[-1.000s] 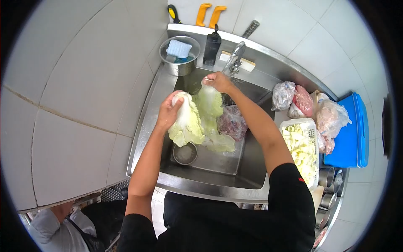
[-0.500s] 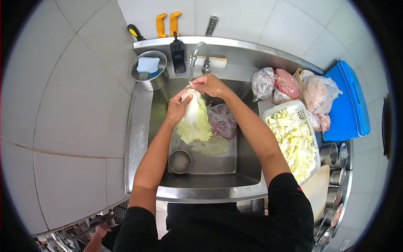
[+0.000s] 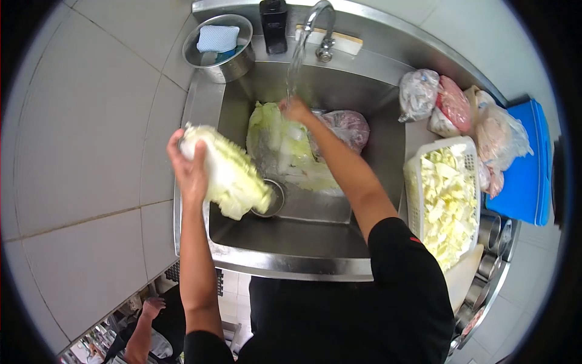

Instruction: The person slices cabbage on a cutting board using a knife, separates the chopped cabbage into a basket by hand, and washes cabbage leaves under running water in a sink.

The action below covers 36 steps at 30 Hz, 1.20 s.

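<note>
My left hand [image 3: 190, 170] grips a napa cabbage [image 3: 227, 173] by its base, tilted over the left edge of the sink [image 3: 303, 246]. My right hand [image 3: 296, 111] is low in the sink, under the water running from the faucet [image 3: 313, 18]. It is at a pale green cabbage leaf [image 3: 264, 130] on the sink bottom; its fingers are blurred and partly hidden by the water. More leaf lies flat beside it. A plastic bag of reddish contents [image 3: 347, 128] rests behind my right forearm. The cabbage partly covers a small round metal bowl [image 3: 276, 199].
Right of the sink stands a white basket [image 3: 413, 197] of cut cabbage, near a cutting board [image 3: 464, 276]. Bagged meat [image 3: 454, 103] and a blue cooler [image 3: 527, 173] sit behind. A metal pot [image 3: 227, 70] with a sponge and a black bottle [image 3: 274, 27] stand back left. Another person's hand [image 3: 153, 306] shows lower left.
My left hand has carried the cabbage left and toward me, away from the faucet. My right hand has left the cabbage base and gone down into the sink. The view has tilted down.
</note>
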Tool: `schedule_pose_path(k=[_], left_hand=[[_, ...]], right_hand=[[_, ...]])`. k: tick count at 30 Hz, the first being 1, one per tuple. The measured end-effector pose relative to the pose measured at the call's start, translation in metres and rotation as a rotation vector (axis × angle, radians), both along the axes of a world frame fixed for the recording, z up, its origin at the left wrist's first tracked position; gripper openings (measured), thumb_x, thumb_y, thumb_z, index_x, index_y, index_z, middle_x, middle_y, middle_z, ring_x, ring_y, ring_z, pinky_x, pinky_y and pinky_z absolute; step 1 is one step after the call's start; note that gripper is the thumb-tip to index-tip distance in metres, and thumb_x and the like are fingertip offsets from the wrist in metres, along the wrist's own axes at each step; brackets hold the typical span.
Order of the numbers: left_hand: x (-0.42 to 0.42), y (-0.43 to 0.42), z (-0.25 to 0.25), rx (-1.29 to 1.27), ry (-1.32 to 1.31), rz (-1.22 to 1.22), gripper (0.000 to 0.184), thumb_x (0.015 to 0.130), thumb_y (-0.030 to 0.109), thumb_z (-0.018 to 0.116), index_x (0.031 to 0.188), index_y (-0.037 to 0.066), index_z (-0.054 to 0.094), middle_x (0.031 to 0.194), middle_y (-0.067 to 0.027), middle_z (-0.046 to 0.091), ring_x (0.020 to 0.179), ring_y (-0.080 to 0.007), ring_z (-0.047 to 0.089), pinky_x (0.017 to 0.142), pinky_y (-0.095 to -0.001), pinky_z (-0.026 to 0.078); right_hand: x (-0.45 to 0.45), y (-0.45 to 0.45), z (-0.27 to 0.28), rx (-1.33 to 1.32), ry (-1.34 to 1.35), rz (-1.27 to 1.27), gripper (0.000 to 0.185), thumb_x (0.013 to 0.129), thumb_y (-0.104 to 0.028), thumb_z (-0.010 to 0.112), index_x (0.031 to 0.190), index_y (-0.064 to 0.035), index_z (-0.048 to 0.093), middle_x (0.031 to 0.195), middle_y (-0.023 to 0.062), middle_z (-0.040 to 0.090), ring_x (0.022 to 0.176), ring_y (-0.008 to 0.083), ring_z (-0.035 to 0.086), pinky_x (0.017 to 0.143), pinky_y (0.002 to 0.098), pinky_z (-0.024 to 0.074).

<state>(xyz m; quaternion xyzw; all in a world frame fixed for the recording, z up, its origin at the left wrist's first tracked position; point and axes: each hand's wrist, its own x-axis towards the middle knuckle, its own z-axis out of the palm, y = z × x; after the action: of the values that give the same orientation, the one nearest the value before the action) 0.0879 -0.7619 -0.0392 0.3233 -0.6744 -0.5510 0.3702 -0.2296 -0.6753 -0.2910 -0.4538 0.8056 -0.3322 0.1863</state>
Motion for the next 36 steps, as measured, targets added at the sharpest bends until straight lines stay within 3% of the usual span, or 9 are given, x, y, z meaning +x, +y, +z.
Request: schedule_pose_path(k=[5, 7, 10, 16, 23, 26, 28, 31, 36], left_hand=[[0.059, 0.007, 0.016, 0.158, -0.052, 0.004, 0.057, 0.09, 0.026, 0.069, 0.133, -0.001, 0.043, 0.116, -0.0114, 0.059, 0.103, -0.0193, 0.059, 0.092, -0.0316, 0.048], [0.069, 0.01, 0.013, 0.178, -0.033, 0.051, 0.055, 0.09, 0.026, 0.068, 0.132, -0.002, 0.044, 0.117, -0.0126, 0.06, 0.103, -0.02, 0.06, 0.092, -0.0329, 0.049], [0.082, 0.012, 0.01, 0.196, -0.006, 0.099, 0.053, 0.09, 0.028, 0.068, 0.13, -0.001, 0.046, 0.116, -0.0139, 0.061, 0.105, -0.0213, 0.06, 0.091, -0.0351, 0.051], [0.093, 0.013, 0.009, 0.112, -0.11, 0.104, 0.051, 0.091, 0.031, 0.066, 0.127, 0.0, 0.049, 0.116, -0.0127, 0.061, 0.103, -0.0185, 0.06, 0.091, -0.0313, 0.049], [0.088, 0.016, 0.012, 0.13, -0.089, 0.017, 0.043, 0.094, 0.022, 0.063, 0.129, -0.001, 0.05, 0.113, -0.0087, 0.062, 0.102, -0.0133, 0.057, 0.09, -0.0276, 0.047], [0.082, 0.021, 0.025, 0.143, -0.059, -0.035, 0.045, 0.095, 0.023, 0.063, 0.131, -0.001, 0.05, 0.112, -0.0084, 0.063, 0.1, -0.0121, 0.058, 0.088, -0.0267, 0.047], [0.082, 0.023, 0.025, 0.156, -0.054, -0.058, 0.046, 0.095, 0.023, 0.063, 0.132, -0.002, 0.05, 0.111, -0.0082, 0.064, 0.099, -0.0114, 0.058, 0.088, -0.0262, 0.048], [0.079, 0.015, 0.016, 0.177, -0.046, -0.151, 0.046, 0.096, 0.024, 0.061, 0.131, -0.003, 0.05, 0.11, -0.0067, 0.065, 0.099, -0.0109, 0.058, 0.088, -0.0255, 0.047], [0.059, 0.009, 0.024, 0.029, -0.077, -0.285, 0.044, 0.096, 0.025, 0.061, 0.129, -0.002, 0.052, 0.112, -0.0061, 0.064, 0.103, -0.0122, 0.057, 0.092, -0.0273, 0.045]], right_hand=[[0.098, -0.004, -0.061, 0.329, -0.055, -0.181, 0.024, 0.086, -0.016, 0.053, 0.101, -0.0053, 0.067, 0.113, 0.0197, 0.063, 0.109, 0.0396, 0.058, 0.091, 0.0473, 0.0484], [0.116, -0.01, -0.094, 0.449, 0.471, 0.366, 0.028, 0.089, -0.017, 0.052, 0.113, -0.0098, 0.065, 0.122, 0.0141, 0.059, 0.122, 0.0341, 0.048, 0.099, 0.0509, 0.0419], [0.137, -0.014, -0.124, 0.528, 0.543, 0.455, 0.029, 0.089, -0.016, 0.049, 0.11, -0.0168, 0.069, 0.125, 0.0098, 0.057, 0.128, 0.0311, 0.041, 0.107, 0.0549, 0.0292], [0.116, -0.001, -0.123, 0.423, 0.879, 0.513, 0.023, 0.088, -0.022, 0.052, 0.095, -0.0148, 0.073, 0.121, 0.0067, 0.058, 0.125, 0.0261, 0.042, 0.106, 0.0536, 0.0293], [0.018, -0.007, -0.023, 0.37, 0.449, 0.425, 0.032, 0.088, -0.026, 0.054, 0.116, -0.0163, 0.064, 0.122, 0.0091, 0.059, 0.124, 0.0286, 0.047, 0.108, 0.0503, 0.031], [-0.01, -0.006, 0.065, 0.624, 0.689, 0.446, 0.036, 0.086, -0.031, 0.061, 0.118, -0.0141, 0.061, 0.12, 0.0123, 0.06, 0.113, 0.0283, 0.057, 0.105, 0.0428, 0.0378], [-0.016, -0.003, 0.096, 0.35, 0.475, 0.139, 0.028, 0.09, -0.027, 0.055, 0.114, -0.0125, 0.058, 0.117, 0.0146, 0.063, 0.11, 0.0302, 0.06, 0.086, 0.0402, 0.0477], [-0.034, -0.015, 0.136, 0.109, 0.362, 0.109, 0.033, 0.088, -0.034, 0.06, 0.11, -0.0098, 0.061, 0.104, 0.0137, 0.065, 0.098, 0.0241, 0.063, 0.081, 0.0375, 0.0518], [0.007, 0.003, 0.259, 0.318, -0.217, -0.052, 0.023, 0.082, -0.015, 0.068, 0.099, -0.0004, 0.063, 0.086, 0.01, 0.065, 0.083, 0.0198, 0.065, 0.067, 0.034, 0.054]])
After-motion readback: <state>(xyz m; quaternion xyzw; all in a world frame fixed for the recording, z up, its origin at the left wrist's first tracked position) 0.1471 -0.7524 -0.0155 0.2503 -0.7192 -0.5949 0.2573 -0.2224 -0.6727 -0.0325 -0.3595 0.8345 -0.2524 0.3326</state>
